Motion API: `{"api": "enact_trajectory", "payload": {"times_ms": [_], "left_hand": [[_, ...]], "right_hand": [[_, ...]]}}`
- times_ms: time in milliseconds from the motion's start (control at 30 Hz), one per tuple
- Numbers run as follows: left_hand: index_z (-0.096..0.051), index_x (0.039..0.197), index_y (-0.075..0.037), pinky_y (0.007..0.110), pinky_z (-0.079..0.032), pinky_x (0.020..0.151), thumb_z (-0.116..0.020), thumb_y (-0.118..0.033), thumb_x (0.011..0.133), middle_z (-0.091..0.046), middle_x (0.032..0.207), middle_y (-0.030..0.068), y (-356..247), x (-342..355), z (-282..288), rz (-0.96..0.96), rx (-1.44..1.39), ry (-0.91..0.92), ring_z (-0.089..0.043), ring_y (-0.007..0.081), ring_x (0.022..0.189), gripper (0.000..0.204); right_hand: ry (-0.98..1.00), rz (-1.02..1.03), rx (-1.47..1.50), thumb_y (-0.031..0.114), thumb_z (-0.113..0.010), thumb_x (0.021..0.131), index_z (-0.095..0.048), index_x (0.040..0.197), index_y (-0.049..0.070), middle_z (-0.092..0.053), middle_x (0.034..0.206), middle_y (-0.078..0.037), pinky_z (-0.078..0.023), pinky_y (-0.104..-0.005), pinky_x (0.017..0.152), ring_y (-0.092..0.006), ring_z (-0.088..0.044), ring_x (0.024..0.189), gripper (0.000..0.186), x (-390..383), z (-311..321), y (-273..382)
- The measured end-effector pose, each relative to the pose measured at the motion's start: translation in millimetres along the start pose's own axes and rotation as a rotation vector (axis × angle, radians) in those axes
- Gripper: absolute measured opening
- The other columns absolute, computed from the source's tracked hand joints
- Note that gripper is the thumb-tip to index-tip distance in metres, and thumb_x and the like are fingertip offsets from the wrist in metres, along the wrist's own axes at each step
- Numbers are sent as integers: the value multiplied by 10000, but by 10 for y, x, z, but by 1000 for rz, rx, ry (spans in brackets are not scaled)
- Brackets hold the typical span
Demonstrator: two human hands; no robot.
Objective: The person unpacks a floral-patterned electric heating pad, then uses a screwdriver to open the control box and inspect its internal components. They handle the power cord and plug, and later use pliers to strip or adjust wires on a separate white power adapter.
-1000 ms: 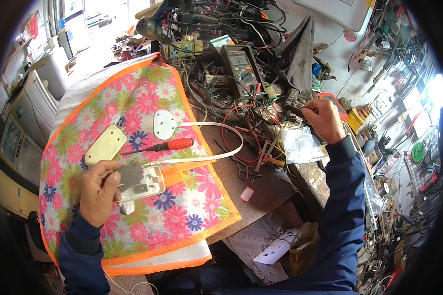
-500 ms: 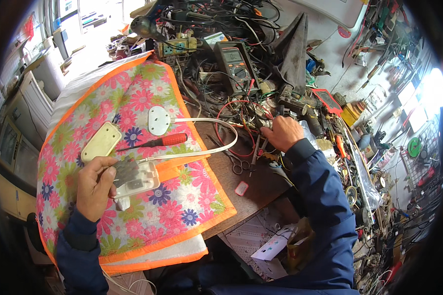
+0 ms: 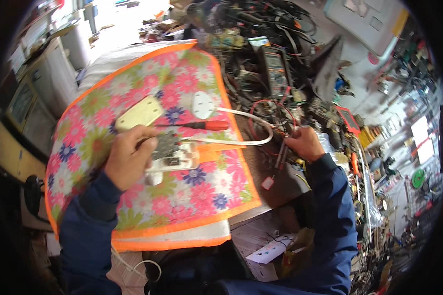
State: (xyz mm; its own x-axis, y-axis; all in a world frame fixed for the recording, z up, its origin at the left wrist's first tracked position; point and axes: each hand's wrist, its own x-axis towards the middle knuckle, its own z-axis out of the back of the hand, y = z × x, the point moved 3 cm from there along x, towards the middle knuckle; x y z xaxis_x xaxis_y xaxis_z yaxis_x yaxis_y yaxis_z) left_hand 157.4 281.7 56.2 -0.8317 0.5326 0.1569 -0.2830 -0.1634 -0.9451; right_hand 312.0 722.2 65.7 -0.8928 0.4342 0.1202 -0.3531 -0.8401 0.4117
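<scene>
My left hand [image 3: 133,155] pinches a dark circuit board [image 3: 167,145], tilted up over an open white plastic housing [image 3: 187,158]. A white cable [image 3: 258,142] loops from the housing to a round white piece with small holes [image 3: 203,104]. Between that piece and the board lies a red-handled screwdriver [image 3: 214,125]. Beyond my left hand rests a cream cover [image 3: 140,113], apart from the housing. At the cluttered right side of the table, my right hand [image 3: 306,144] is closed, fingertips pressed together. A slender metal tool [image 3: 281,156] shows at its fingers; blur hides its exact kind.
A flowered cloth with orange edging [image 3: 177,201] covers the left of the table. A multimeter [image 3: 275,71] stands among tangled cables at the back. Red leads [image 3: 253,110] lie beside my right hand. A small red-edged tag [image 3: 267,183] lies near the table's front edge.
The whole view has shifted, so things appear farther right. My right hand has drawn back a little from the clutter, closed. My left hand has tilted the circuit board up, exposing more of the housing's inside.
</scene>
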Motion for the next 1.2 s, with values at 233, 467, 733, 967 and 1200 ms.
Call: {"api": "enact_trajectory", "payload": {"times_ms": [233,467,733,967,1200], "left_hand": [[-608,1213,48,238,-467,528,-551,-106,1044,-633,824,27,-5,-8,10,-24,-25,62,-554,49,593,236],[-606,1217,53,238,-472,536,-549,-114,1047,-641,829,29,1,9,-7,-45,-21,74,-557,48,597,245],[-611,1208,55,241,-474,548,-559,-121,1043,-618,803,15,32,3,-9,-47,-26,70,-555,50,601,247],[-619,1201,45,243,-469,534,-563,-113,1038,-607,784,12,32,16,1,-58,8,60,-554,52,595,234],[-622,1193,41,240,-466,527,-560,-110,1038,-584,761,-5,2,19,-12,-50,0,53,-558,50,599,226]], "right_hand": [[-16,-26,-5,380,-779,818,-681,684,-64,-628,576,-163,-493,-402,554,-215,-625,552,474,35,-205,-35],[-89,-63,12,389,-824,780,-675,685,-48,-624,579,-173,-507,-431,580,-262,-650,569,472,59,-209,-8],[-126,-96,-157,326,-776,679,-678,702,-28,-677,693,-234,-541,-471,682,-388,-695,703,368,42,-289,125],[-81,-71,-156,318,-749,701,-678,729,-37,-677,738,-261,-539,-476,700,-419,-694,748,362,67,-246,98],[-26,-200,519,131,-639,909,-608,896,-35,-628,675,-80,-454,-293,416,-154,-588,467,169,54,125,71]]}}
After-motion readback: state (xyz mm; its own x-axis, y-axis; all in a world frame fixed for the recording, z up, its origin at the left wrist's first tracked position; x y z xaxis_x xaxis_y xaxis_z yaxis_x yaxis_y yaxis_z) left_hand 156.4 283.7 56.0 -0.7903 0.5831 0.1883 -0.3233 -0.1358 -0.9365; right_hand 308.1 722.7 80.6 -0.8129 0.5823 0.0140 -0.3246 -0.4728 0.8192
